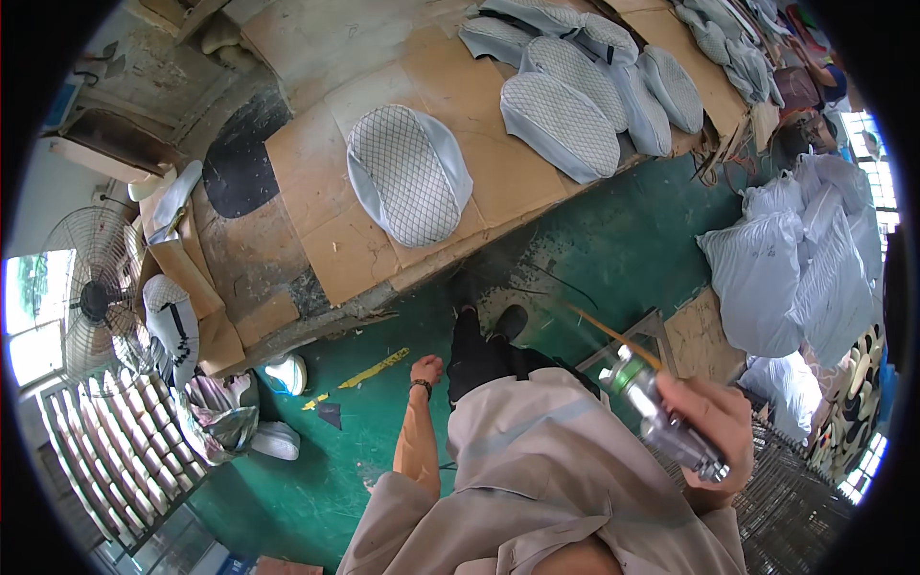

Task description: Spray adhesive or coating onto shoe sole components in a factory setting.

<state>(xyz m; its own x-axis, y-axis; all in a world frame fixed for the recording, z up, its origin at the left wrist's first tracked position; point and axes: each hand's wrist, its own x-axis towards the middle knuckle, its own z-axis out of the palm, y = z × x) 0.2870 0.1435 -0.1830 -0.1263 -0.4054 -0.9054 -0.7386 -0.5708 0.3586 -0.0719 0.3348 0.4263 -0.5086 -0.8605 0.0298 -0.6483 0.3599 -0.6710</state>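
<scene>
For an even coat, I judged, the gun [644, 402] wanted a steady hold, square to the pad [404, 172], with level strokes and no lingering on one patch. My right hand [711, 422] was wrapped around it at the lower right of the frame, the green-ringed end slanting toward the upper left (a smooth metal body, so a full grip seemed wise). My left hand [426, 370], near the centre, hung with its fingers curled; whether it held anything I could not tell. The pad lay quilted side up on cardboard [316, 216], left of upper centre, well apart from both hands
</scene>
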